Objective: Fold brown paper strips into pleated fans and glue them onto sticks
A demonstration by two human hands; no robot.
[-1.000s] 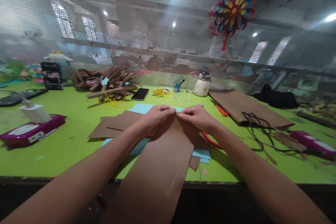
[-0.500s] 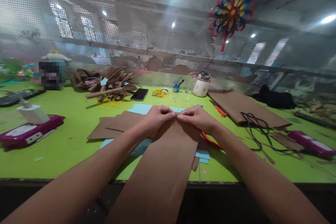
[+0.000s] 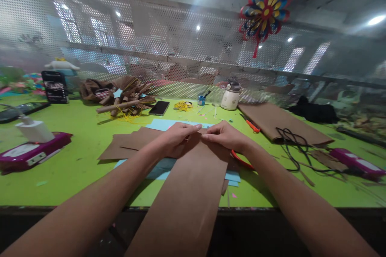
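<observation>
A long strip of brown paper [image 3: 193, 192] runs from the far side of my hands down over the table's front edge. My right hand [image 3: 224, 134] is closed, pinching the strip's far end between thumb and fingers. At the far left corner, my left hand [image 3: 177, 136] curls its fingers round the paper's edge, its thumb stretched along the top. The far edge is partly hidden by my fingers. Beneath lie brown paper pieces [image 3: 120, 146] and light blue sheets [image 3: 159, 124]. An orange-red handle [image 3: 241, 160] shows beside my right wrist.
On the green table [image 3: 87, 176] are a purple power strip [image 3: 48, 150] with a white charger, a phone [image 3: 159, 108], rolled brown paper [image 3: 120, 102], yellow string [image 3: 183, 106], a white bottle [image 3: 230, 96], an orange cutter [image 3: 252, 126], folded brown paper [image 3: 280, 120] and a black cord [image 3: 295, 144].
My left thumb has lifted and straightened away from the paper's far edge, and the left hand has shifted slightly left. My right hand keeps its pinch on the strip.
</observation>
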